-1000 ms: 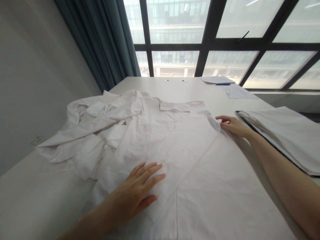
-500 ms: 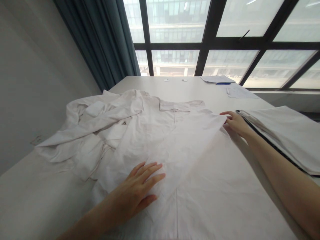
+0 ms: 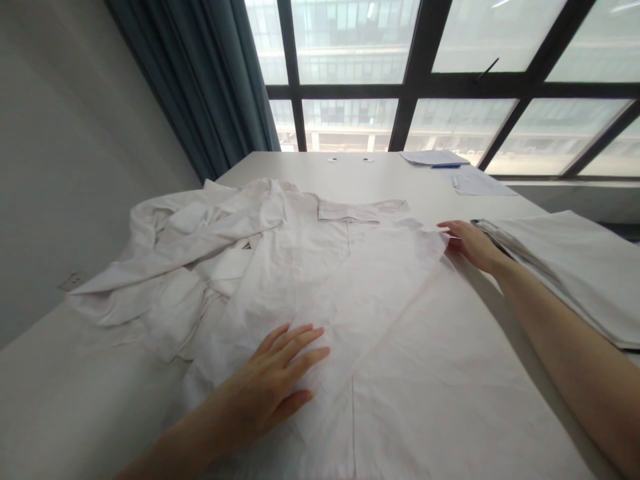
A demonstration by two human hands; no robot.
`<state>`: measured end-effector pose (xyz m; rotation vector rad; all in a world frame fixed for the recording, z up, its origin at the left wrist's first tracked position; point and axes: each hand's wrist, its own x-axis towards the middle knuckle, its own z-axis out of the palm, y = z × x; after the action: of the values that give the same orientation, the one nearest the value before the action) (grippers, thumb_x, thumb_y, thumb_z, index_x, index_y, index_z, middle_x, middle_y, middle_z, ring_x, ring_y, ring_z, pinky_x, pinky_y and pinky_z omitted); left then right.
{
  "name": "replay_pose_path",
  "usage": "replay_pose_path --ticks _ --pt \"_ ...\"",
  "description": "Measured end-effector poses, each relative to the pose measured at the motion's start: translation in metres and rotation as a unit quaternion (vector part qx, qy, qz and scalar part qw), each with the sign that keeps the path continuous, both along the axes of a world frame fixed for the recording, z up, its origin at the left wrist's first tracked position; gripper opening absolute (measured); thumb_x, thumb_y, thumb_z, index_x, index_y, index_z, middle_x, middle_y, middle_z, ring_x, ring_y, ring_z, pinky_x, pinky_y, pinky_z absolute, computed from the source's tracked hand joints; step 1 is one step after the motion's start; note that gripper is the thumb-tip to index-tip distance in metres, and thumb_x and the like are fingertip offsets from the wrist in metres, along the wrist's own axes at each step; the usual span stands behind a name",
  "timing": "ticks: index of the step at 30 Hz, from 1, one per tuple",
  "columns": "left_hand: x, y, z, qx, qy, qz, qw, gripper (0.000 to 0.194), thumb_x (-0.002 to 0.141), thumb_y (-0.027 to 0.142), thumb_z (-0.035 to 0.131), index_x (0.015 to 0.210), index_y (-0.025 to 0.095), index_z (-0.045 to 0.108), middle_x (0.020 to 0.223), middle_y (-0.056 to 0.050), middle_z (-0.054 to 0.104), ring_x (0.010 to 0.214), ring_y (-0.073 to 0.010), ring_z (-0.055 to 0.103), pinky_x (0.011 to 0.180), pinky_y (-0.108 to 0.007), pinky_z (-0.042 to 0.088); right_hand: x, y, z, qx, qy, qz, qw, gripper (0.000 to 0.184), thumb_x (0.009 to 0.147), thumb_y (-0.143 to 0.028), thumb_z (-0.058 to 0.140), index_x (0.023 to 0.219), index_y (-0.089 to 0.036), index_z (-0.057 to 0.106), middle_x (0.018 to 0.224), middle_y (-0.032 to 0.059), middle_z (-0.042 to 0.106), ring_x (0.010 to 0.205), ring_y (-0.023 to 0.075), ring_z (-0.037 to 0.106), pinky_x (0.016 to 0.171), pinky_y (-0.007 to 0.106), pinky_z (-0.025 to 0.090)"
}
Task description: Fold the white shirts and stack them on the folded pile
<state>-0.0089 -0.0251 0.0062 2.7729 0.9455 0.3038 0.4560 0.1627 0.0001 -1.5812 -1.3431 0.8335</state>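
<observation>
A white long-sleeved coat [image 3: 320, 280] with a band collar [image 3: 347, 212] is spread over the white table. One sleeve [image 3: 195, 250] lies rumpled across the left side. My left hand [image 3: 280, 373] rests on the lower middle of the coat, palm down with its fingers spread. At the coat's right upper edge is my right hand [image 3: 467, 241]. Its fingers reach out loosely and touch the cloth there, with small gaps between them. Part of the edge is hidden behind those fingertips. A diagonal crease runs from this edge toward the centre seam.
A stack of folded white cloth [image 3: 580, 260] with a dark edge lies right of my right arm. Papers [image 3: 480, 181] and a blue pen [image 3: 445, 166] are at the far end of the table [image 3: 310, 175]. Beyond are windows, with a dark curtain [image 3: 200, 73] at the left.
The coat's right edge has sunk a little and lies flatter. My right hand's fingers have loosened and spread at it. My left hand stays in place.
</observation>
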Motion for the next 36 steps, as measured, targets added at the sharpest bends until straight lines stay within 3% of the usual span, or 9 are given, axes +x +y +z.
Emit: replay_pose_path --ticks 5,8,12,15,20,26,31,36 --pt "-0.001 0.000 -0.001 0.000 0.008 -0.004 1.000 0.047 0.096 0.023 0.053 0.142 0.026 0.045 0.150 -0.008 0.046 0.140 -0.0228 0.040 0.117 -0.047 0.032 -0.005 -0.004 0.000 0.018 -0.009 0.008 1.000 0.048 0.067 -0.037 0.077 0.110 -0.021 0.066 0.099 0.0069 0.071 0.075 0.0178 0.064 0.058 0.027 0.051" --pt "-0.001 0.000 -0.001 -0.002 0.003 -0.001 1.000 0.047 0.096 0.023 0.054 0.142 0.026 0.046 0.149 -0.008 0.047 0.140 -0.0228 0.040 0.118 -0.047 0.031 -0.006 -0.006 0.001 0.021 -0.004 0.007 1.000 0.052 0.066 -0.037 0.078 0.113 -0.021 0.064 0.102 0.0077 0.071 0.079 0.0177 0.065 0.059 0.026 0.050" --pt "-0.001 0.000 -0.001 -0.007 0.009 -0.002 1.000 0.047 0.096 0.025 0.054 0.142 0.027 0.044 0.149 -0.008 0.046 0.141 -0.0231 0.039 0.118 -0.048 0.030 -0.005 -0.007 0.003 -0.014 -0.082 0.019 0.996 0.051 0.073 -0.047 0.073 0.116 -0.021 0.064 0.075 0.0027 0.069 0.061 0.0158 0.058 0.051 0.026 0.045" --pt "-0.001 0.000 -0.001 -0.013 0.016 -0.005 1.000 0.048 0.097 0.024 0.053 0.143 0.026 0.042 0.150 -0.008 0.045 0.142 -0.0232 0.037 0.118 -0.048 0.030 -0.004 -0.004 -0.001 0.009 -0.146 0.030 0.989 0.053 0.072 -0.048 0.072 0.118 -0.021 0.064 0.063 -0.0020 0.061 0.053 0.0150 0.053 0.049 0.027 0.042" --pt "-0.002 0.000 -0.003 -0.021 0.021 -0.006 1.000 0.048 0.098 0.024 0.051 0.144 0.027 0.040 0.151 -0.007 0.043 0.143 -0.0232 0.035 0.119 -0.048 0.028 -0.005 0.003 -0.011 0.108 -0.221 -0.003 0.969 0.049 0.068 -0.036 0.071 0.114 -0.021 0.065 0.084 0.0033 0.067 0.064 0.0174 0.058 0.060 0.031 0.047" --pt "-0.002 0.000 -0.002 -0.018 0.023 -0.007 1.000 0.048 0.099 0.025 0.050 0.145 0.027 0.039 0.152 -0.006 0.042 0.143 -0.0224 0.035 0.119 -0.047 0.027 -0.011 0.000 -0.012 0.164 -0.315 -0.001 0.935 0.032 0.077 -0.037 0.061 0.105 -0.024 0.068 0.089 0.0086 0.068 0.070 0.0229 0.060 0.074 0.040 0.049" --pt "-0.002 0.000 -0.002 -0.021 0.019 -0.007 1.000 0.048 0.098 0.024 0.051 0.144 0.027 0.040 0.151 -0.008 0.043 0.142 -0.0237 0.036 0.118 -0.048 0.029 -0.003 -0.001 -0.009 0.107 -0.235 -0.047 0.965 0.031 0.083 -0.029 0.047 0.107 -0.023 0.066 0.089 0.0096 0.071 0.068 0.0225 0.063 0.071 0.039 0.051" --pt "-0.001 -0.001 0.003 -0.010 0.011 -0.018 1.000 0.043 0.097 0.023 0.051 0.139 0.029 0.046 0.154 -0.007 0.039 0.144 -0.0247 0.033 0.119 -0.049 0.025 0.009 -0.003 -0.008 0.064 -0.107 0.081 0.989 0.056 0.066 -0.019 0.058 0.122 -0.024 0.060 0.114 0.0077 0.070 0.082 0.0215 0.066 0.071 0.034 0.054"
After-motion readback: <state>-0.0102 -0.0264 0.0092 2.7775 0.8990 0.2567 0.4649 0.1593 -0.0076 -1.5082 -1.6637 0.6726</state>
